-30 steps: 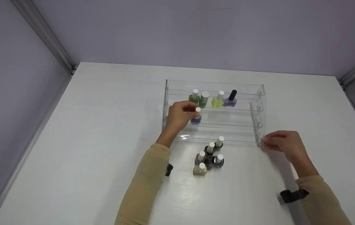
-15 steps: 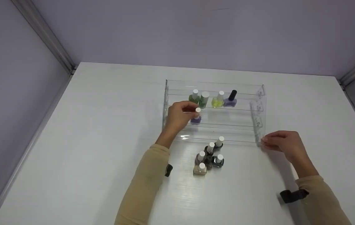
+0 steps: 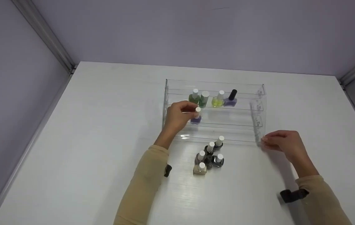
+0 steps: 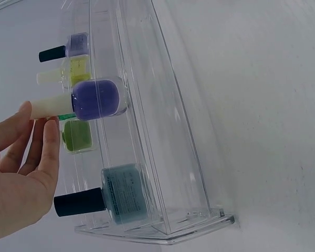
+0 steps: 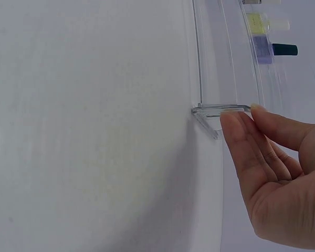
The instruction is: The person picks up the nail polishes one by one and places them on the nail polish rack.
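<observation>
While the right hand (image 3: 285, 144) steadies the clear rack (image 3: 246, 122), the left hand (image 3: 177, 117) tends a purple bottle (image 3: 196, 118).
Left fingers, nearly straight, touch the bottle's white cap; the bottle stands on a middle shelf of the rack, near the bench's far edge. Right fingertips, lightly bent, press the rack's near right foot. Four bottles (image 3: 213, 99) fill the top shelf; five more (image 3: 209, 156) cluster on the bench (image 3: 102, 125) just before the rack.
</observation>
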A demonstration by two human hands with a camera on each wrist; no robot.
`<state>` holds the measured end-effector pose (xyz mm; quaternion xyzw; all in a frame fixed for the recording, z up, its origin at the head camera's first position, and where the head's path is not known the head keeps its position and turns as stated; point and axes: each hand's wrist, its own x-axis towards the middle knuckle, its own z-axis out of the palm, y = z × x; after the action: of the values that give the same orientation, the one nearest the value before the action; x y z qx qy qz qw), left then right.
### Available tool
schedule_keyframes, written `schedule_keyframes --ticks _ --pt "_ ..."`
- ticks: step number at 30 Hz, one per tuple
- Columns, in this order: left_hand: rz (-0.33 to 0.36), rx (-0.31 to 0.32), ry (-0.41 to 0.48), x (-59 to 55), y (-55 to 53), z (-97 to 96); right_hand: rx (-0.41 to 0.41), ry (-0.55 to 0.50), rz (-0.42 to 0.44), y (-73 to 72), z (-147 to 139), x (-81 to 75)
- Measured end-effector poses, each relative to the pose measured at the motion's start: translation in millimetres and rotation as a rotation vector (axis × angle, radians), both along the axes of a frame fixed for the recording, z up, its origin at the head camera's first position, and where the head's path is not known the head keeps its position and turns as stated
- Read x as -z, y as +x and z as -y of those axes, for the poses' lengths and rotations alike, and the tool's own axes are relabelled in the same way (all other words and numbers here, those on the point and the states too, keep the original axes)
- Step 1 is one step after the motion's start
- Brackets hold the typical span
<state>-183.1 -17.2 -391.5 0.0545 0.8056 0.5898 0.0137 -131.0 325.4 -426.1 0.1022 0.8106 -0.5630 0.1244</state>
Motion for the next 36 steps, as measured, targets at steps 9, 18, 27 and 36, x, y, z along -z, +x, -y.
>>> schedule_keyframes --ticks 9,18,27,36 --pt "-0.015 0.001 -0.018 -0.9 0.8 1.2 -0.005 -0.025 -0.027 -0.2 0 1.2" --pt "-0.016 -0.034 0.008 -0.7 4.2 5.0 0.006 -0.065 -0.025 -0.8 -1 0.8" --pt "-0.026 -0.026 -0.008 1.2 8.4 9.2 0.011 -0.085 -0.022 -0.4 -1 0.0" --pt "-0.026 0.018 0.004 6.1 14.2 13.6 -0.001 -0.053 -0.025 0.0 -1 1.1"
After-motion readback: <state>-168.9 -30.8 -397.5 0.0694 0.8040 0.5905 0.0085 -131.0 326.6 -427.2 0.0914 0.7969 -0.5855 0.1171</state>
